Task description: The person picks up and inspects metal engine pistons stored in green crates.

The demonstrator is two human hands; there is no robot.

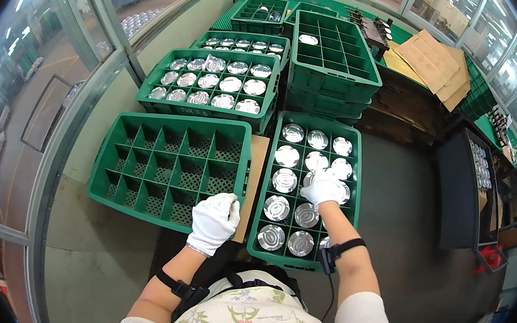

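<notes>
My right hand [323, 188], in a white glove, reaches into a green divided crate [353, 222] on the right. Its fingers bend around a shiny round metal part in the middle column, which the glove mostly hides. Similar metal parts [276, 208] sit singly in the compartments around it, faces up. My left hand [215, 218], also gloved in white, is curled closed at the near right corner of another divided crate [175, 117]. Bare mesh floor shows in that crate's compartments. I see nothing in the left fingers.
Behind the left crate stand more green crates [205, 118] filled with round metal parts. A tall crate stack [333, 84] rises behind the right one, with one part in its top crate. Cardboard sheets [429, 66] lie far right; a window frame [82, 162] borders the left.
</notes>
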